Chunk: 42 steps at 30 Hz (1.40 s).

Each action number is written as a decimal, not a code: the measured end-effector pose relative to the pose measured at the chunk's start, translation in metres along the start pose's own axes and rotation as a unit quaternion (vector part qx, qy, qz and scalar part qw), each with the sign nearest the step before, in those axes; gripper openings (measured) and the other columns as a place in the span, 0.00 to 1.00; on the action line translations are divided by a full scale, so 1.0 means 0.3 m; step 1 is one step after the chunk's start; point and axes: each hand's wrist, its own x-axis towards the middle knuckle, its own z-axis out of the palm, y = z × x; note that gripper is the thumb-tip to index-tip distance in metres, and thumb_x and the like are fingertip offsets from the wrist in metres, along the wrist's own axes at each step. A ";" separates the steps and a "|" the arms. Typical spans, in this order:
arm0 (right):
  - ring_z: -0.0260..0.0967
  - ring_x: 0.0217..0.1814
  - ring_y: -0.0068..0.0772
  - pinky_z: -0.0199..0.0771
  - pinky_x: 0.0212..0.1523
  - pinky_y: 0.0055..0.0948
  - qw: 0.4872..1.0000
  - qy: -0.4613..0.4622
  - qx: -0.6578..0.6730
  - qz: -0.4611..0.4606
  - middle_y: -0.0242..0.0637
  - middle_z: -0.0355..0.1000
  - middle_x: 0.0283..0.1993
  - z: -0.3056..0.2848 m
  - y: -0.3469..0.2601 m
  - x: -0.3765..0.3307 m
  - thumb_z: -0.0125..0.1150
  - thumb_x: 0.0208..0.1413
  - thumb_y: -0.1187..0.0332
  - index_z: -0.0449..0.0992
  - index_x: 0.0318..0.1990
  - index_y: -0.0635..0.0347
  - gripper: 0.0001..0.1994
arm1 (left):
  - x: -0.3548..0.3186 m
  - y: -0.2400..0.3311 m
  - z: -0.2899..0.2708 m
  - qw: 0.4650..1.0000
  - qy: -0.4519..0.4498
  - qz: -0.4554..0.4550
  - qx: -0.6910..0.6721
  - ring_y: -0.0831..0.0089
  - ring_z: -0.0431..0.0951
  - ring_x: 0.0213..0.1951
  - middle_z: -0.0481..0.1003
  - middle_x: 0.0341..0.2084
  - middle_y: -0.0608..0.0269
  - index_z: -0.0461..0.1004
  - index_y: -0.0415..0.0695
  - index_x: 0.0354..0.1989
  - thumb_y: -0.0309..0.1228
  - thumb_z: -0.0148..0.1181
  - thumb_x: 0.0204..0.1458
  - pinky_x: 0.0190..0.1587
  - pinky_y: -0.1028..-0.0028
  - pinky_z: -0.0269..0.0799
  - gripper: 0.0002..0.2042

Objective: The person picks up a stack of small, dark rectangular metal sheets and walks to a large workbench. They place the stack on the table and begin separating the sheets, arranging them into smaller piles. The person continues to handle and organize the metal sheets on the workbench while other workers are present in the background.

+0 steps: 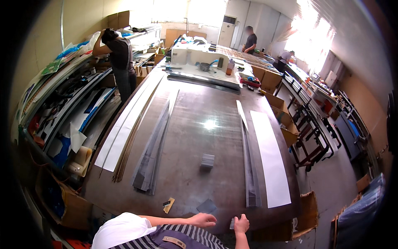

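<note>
At the near edge of the table [186,145], my left hand [202,220] lies low with its fingers loosely stretched to the right, and I see nothing in it. Just beyond it is a thin dark grey square sheet [206,206]. To the right, my right hand [241,224] is closed at the table's front edge. A small light grey flat piece [232,224] shows at its left side, gripped by the fingers. Farther up the middle stands a small stack of grey pieces [207,161]. A wooden-coloured tool with a black part [168,205] rests left of the sheet.
Long grey strips [151,162] lie left of centre, with thin brown rods [128,153] and white strips [114,145] beyond. More grey strips [251,178] and a white panel [269,162] lie right. Shelving [62,120] and cardboard boxes [306,216] flank the table. Several people work farther off.
</note>
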 end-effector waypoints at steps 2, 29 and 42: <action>0.70 0.28 0.27 0.71 0.31 0.30 0.933 -0.028 0.353 -0.066 0.36 0.73 0.27 0.041 0.012 -0.004 0.65 0.51 0.62 0.75 0.33 0.61 0.11 | 0.004 0.021 -0.008 0.992 -0.010 -0.018 -0.123 0.72 0.77 0.40 0.76 0.39 0.60 0.68 0.40 0.52 0.42 0.56 0.56 0.44 0.73 0.73 0.21; 0.68 0.25 0.24 0.67 0.22 0.25 0.604 -0.362 0.666 0.249 0.28 0.69 0.26 -0.065 -0.278 -0.156 0.51 0.60 0.53 0.73 0.35 0.51 0.13 | 0.022 0.073 -0.060 0.891 0.206 0.327 0.239 0.62 0.76 0.31 0.72 0.26 0.58 0.70 0.40 0.39 0.23 0.53 0.51 0.34 0.67 0.72 0.07; 0.62 0.49 0.45 0.66 0.51 0.39 0.969 -0.077 0.113 -0.203 0.42 0.65 0.45 0.155 -0.266 -0.015 0.66 0.47 0.59 0.70 0.52 0.56 0.24 | 0.045 -0.280 -0.250 0.884 0.453 -0.011 0.117 0.50 0.64 0.54 0.65 0.49 0.48 0.62 0.39 0.56 0.23 0.53 0.45 0.59 0.61 0.59 0.25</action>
